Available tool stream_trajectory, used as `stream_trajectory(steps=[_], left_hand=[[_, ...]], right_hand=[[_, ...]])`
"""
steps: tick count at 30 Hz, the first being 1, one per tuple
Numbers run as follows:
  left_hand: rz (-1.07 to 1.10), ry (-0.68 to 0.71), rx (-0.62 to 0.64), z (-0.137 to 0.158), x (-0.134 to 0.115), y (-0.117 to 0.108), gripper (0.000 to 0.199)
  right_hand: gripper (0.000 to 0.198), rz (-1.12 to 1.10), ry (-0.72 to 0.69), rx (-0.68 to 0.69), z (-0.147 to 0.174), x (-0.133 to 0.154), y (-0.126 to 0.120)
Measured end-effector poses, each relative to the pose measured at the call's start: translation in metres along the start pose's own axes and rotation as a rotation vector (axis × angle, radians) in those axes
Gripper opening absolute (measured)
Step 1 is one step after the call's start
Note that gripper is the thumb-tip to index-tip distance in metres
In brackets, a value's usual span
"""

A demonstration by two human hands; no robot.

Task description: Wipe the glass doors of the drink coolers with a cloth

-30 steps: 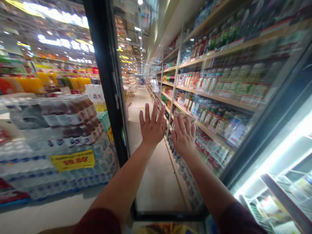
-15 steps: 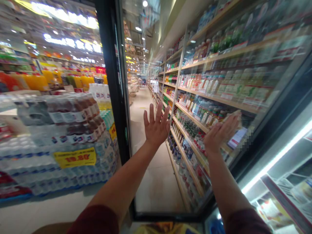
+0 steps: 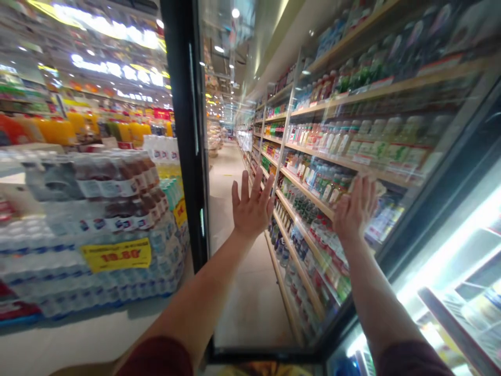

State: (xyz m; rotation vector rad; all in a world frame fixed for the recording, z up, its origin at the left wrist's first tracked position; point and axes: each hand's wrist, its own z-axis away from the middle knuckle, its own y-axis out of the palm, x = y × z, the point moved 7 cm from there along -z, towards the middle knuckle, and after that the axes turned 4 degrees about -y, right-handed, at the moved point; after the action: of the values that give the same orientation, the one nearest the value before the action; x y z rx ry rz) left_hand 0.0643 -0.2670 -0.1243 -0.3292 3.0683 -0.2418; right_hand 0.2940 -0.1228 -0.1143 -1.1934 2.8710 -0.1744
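Observation:
A glass door [image 3: 238,308] in a dark frame stands swung out in front of me. My left hand [image 3: 252,209] is raised toward its glass with fingers spread and nothing held. Further right, my right hand [image 3: 354,209] is flat at the same pane, fingers stretched out. A pale shape shows just behind its fingertips; I cannot tell whether this is a reflection. Whether either palm touches the glass is hidden by the backs of my hands.
Through or in the pane appear shelves of bottles [image 3: 324,151]. A lit fridge interior [image 3: 462,318] with goods lies at right. On the left stand stacked bottle packs [image 3: 117,209] with a yellow price sign [image 3: 117,255]. Pale floor [image 3: 90,339] runs alongside.
My right hand has turned so its fingers point more upward and its back shows more. The door's left frame edge has shifted slightly right in view; my left hand has barely moved.

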Motion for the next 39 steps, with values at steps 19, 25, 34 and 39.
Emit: stream_trajectory(steps=[19,25,34,39], left_hand=[[0.026,-0.002,-0.020,0.000,-0.001,-0.002,0.058],[-0.022,0.013,-0.042,-0.001,-0.007,-0.004,0.059],[-0.035,0.014,-0.031,0.000,-0.007,-0.009,0.060],[-0.011,0.026,-0.043,0.000,-0.006,-0.014,0.061]], right_hand=[[0.058,0.019,-0.300,0.133,-0.051,0.074,0.014],[0.061,0.031,0.127,-0.097,-0.116,-0.031,-0.012],[0.059,-0.024,-0.110,0.073,-0.145,0.099,0.004],[0.056,-0.094,-0.476,0.222,-0.115,0.142,0.014]])
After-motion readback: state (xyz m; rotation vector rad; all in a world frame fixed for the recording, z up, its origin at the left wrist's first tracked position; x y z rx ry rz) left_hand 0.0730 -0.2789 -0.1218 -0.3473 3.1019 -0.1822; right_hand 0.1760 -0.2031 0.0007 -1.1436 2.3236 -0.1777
